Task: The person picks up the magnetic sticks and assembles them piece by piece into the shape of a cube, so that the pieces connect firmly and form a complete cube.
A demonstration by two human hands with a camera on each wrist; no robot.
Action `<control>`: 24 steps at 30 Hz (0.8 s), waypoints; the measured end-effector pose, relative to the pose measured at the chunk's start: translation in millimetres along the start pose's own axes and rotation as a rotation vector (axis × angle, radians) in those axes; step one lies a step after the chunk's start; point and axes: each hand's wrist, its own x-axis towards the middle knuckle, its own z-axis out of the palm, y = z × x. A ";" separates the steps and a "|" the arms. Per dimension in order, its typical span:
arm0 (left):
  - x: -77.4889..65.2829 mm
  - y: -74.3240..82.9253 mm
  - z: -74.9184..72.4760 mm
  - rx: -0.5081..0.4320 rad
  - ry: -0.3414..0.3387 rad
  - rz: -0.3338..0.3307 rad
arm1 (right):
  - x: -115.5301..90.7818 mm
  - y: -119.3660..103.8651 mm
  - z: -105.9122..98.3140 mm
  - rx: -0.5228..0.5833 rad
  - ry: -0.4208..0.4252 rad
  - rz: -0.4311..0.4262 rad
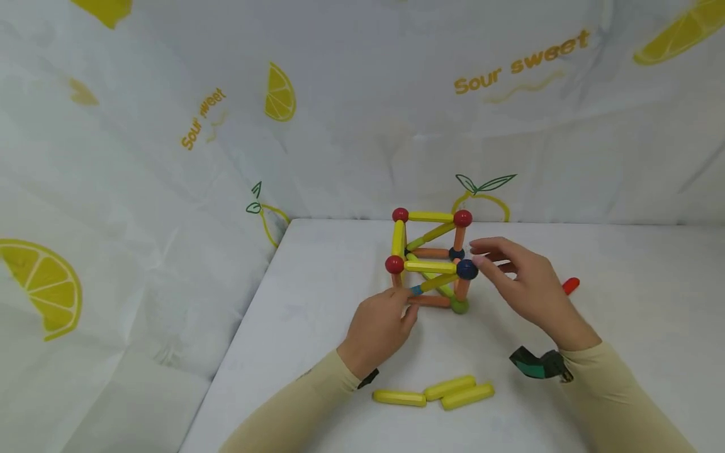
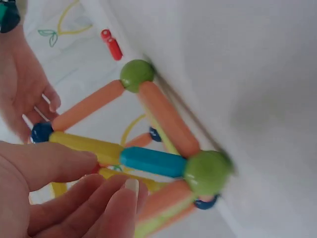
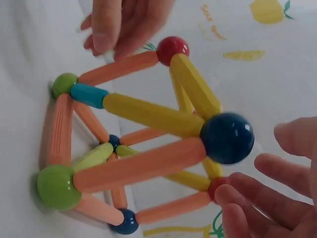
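A cube-like frame of magnetic rods and balls stands on the table, with yellow rods (image 1: 432, 267) on top and orange rods (image 3: 141, 165) at the sides and base. Its front top corners are a red ball (image 1: 394, 264) and a dark blue ball (image 3: 227, 138). A yellow-and-blue diagonal rod (image 2: 151, 161) runs from the blue ball down to a green ball (image 2: 207, 172). My left hand (image 1: 376, 327) hovers by the front left side, its fingers loosely bent and apart from the rods. Beside the blue ball, my right hand (image 1: 535, 289) is spread, holding nothing.
Several loose yellow rods (image 1: 399, 397) lie on the table (image 1: 283, 327) in front of the frame. A red rod (image 1: 571, 285) lies behind my right hand. The back edge of the table meets a white cloth (image 1: 351, 138) printed with lemons.
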 end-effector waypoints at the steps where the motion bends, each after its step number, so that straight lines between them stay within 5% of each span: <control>1: -4.7 -6.0 -0.9 -0.027 -0.013 -0.041 | 2.8 5.5 0.1 0.010 -0.005 0.032; 5: -10.9 -32.3 6.3 -0.140 -0.134 -0.253 | 27.8 37.0 6.4 0.021 -0.085 0.164; 9: -3.9 -50.8 18.1 -0.333 -0.238 -0.436 | 64.0 61.8 22.8 0.030 -0.291 0.255; 14: 11.3 -53.3 27.2 -0.495 -0.273 -0.476 | 81.4 77.7 34.2 0.113 -0.442 0.283; 24: 42.9 -82.8 26.3 -0.569 -0.304 -0.522 | 53.6 74.8 28.4 -0.050 -0.406 0.289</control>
